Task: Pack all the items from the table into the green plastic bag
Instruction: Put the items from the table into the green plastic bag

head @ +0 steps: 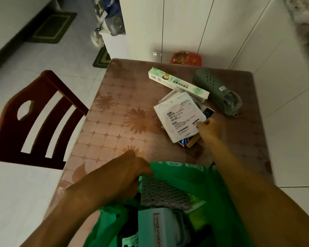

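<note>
The green plastic bag [191,177] stands open at the table's near edge, with a grey textured pad [162,193] and a pale teal box [157,227] inside. My left hand [125,177] grips the bag's left rim. My right hand [210,130] reaches to the table's middle and pinches the corner of a white printed packet [178,118]. That packet lies on a pile with coloured flat items [187,141] under it. Farther back lie a long white-green box [177,82] and a green perforated shoe [218,91].
The table [114,125] has a brown flower-patterned cover. A dark wooden chair [36,122] stands at its left. A red container [185,58] sits on the floor behind the table by white cabinet doors. Green mats lie on the floor at the left.
</note>
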Demonstrator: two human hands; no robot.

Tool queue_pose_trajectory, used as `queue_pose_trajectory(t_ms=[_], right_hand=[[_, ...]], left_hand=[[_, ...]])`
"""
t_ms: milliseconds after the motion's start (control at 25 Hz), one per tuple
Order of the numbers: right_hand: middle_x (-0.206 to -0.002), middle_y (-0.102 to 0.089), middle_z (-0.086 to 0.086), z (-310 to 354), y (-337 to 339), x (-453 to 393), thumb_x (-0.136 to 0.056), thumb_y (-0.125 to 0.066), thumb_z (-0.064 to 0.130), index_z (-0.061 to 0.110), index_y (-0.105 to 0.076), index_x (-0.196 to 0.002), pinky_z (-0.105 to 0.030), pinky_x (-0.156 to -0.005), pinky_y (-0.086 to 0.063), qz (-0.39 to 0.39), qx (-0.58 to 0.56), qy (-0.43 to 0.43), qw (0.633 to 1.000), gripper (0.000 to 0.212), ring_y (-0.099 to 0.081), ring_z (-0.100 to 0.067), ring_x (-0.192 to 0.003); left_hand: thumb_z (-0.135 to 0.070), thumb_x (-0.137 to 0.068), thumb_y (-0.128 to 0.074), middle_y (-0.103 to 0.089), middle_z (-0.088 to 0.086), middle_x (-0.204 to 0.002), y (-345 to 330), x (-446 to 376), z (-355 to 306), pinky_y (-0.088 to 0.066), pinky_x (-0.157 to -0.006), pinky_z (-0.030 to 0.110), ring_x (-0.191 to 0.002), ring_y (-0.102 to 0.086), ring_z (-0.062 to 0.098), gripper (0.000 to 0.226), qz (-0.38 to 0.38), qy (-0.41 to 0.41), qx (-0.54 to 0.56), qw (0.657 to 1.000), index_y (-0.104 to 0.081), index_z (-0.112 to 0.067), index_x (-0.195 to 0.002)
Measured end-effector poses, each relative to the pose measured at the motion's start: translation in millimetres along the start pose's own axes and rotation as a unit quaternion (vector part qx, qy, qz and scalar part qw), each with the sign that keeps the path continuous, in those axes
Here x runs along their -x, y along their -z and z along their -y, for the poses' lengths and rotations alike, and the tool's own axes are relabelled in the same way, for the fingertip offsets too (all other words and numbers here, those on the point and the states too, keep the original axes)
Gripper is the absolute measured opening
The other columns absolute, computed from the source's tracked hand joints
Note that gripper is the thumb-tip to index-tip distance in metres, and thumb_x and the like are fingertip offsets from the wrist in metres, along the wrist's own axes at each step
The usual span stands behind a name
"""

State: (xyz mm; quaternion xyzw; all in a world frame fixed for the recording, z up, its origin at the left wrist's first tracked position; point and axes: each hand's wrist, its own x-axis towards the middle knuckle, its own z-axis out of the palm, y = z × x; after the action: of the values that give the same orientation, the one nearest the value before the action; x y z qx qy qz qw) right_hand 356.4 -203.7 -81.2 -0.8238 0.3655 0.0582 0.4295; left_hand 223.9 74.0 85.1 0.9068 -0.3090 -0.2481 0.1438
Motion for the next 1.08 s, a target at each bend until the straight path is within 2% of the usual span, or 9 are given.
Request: queue_pose_trajectory(t_ms=[200,360,520,600,680,760,880,1000,1080], right_hand=[[-0.09,-0.069,-0.01,10,38,37,-0.079,-0.052,0.005,0.014,-0.055,-0.084,-0.032,-0.054,-0.053,0.001,-0.294,-0.081,0.953,0.01,-0.069,-0.028,-0.079],[-0.081,-0.073,-0.01,43,94,106,-0.08,-0.046,0.018,0.012,-0.064,-0.093,-0.039,-0.072,-0.052,0.177,-0.518,-0.076,0.834,0.023,-0.068,-0.032,-0.082],[-0.094,-0.069,-0.011,52,157,192,-0.072,-0.049,0.013,0.011,-0.065,-0.102,-0.045,-0.087,-0.052,0.262,-0.632,0.081,0.724,0.035,-0.065,-0.029,-0.09],[-0.087,-0.071,-0.003,33,172,235,-0.071,-0.049,0.003,0.019,-0.066,-0.079,-0.041,-0.076,-0.055,0.245,-0.529,0.22,0.782,0.024,-0.066,-0.026,-0.085],[-0.082,-0.072,-0.006,-5,166,260,-0.073,-0.049,0.0,0.025,-0.048,-0.059,-0.05,-0.059,-0.052,0.259,-0.198,0.352,0.877,0.029,-0.064,-0.036,-0.074],[-0.074,-0.066,-0.007,-45,150,268,-0.071,-0.051,0.002,0.026,-0.036,-0.058,-0.046,-0.058,-0.051,0.346,0.173,0.4,0.831,0.031,-0.063,-0.034,-0.074],[-0.063,-0.046,0.013,-71,145,268,-0.071,-0.052,0.001,0.029,-0.04,-0.058,-0.024,-0.051,-0.036,0.328,0.318,0.351,0.817,0.034,-0.054,-0.011,-0.064],[-0.116,-0.05,0.022,-65,141,275,-0.082,-0.054,0.01,0.037,-0.056,-0.114,-0.017,-0.087,-0.044,0.348,0.269,0.299,0.847,0.042,-0.049,-0.005,-0.111],[-0.151,-0.024,0.017,-62,127,279,-0.092,-0.046,0.021,0.037,-0.027,-0.146,-0.034,-0.113,-0.03,0.356,0.342,0.31,0.813,0.06,-0.021,-0.012,-0.139]], left_hand=[[-0.008,-0.087,-0.051,-0.058,-0.013,-0.122,1,7,-7,-0.045,-0.083,0.03,-0.097,-0.046,0.009,0.043,-0.002,0.007,0.013,1.0,-0.058,-0.032,-0.123],[-0.002,-0.08,-0.058,-0.041,-0.017,-0.138,7,9,-8,-0.042,-0.089,0.036,-0.108,-0.044,0.018,0.064,0.0,0.029,-0.008,1.0,-0.043,-0.028,-0.137],[0.007,-0.078,-0.056,-0.048,0.0,-0.138,18,12,-19,-0.045,-0.097,0.033,-0.112,-0.049,0.015,0.069,-0.018,0.036,0.114,0.993,-0.041,-0.025,-0.139],[0.009,-0.078,-0.053,-0.047,0.002,-0.138,22,14,-20,-0.047,-0.095,0.033,-0.113,-0.049,0.014,0.069,-0.006,0.041,0.139,0.989,-0.042,-0.023,-0.138],[0.004,-0.077,-0.056,-0.048,0.004,-0.132,21,20,-16,-0.047,-0.094,0.033,-0.114,-0.05,0.02,0.067,0.009,0.032,0.146,0.989,-0.041,-0.019,-0.138],[0.0,-0.077,-0.055,-0.046,0.004,-0.126,14,28,-6,-0.046,-0.095,0.04,-0.112,-0.047,0.023,0.076,0.04,0.042,0.106,0.993,-0.03,-0.03,-0.142],[0.004,-0.079,-0.052,-0.034,-0.002,-0.141,2,35,2,-0.042,-0.1,0.04,-0.117,-0.04,0.02,0.087,0.046,0.044,0.063,0.996,-0.016,-0.04,-0.145],[0.009,-0.08,-0.05,-0.031,-0.013,-0.137,-3,35,-5,-0.037,-0.104,0.036,-0.121,-0.036,0.015,0.084,0.025,0.004,0.076,0.997,-0.019,-0.03,-0.148],[0.009,-0.08,-0.053,-0.034,-0.006,-0.145,-6,33,-8,-0.038,-0.106,0.038,-0.125,-0.038,0.017,0.082,0.002,-0.028,0.094,0.995,-0.024,-0.029,-0.147]])
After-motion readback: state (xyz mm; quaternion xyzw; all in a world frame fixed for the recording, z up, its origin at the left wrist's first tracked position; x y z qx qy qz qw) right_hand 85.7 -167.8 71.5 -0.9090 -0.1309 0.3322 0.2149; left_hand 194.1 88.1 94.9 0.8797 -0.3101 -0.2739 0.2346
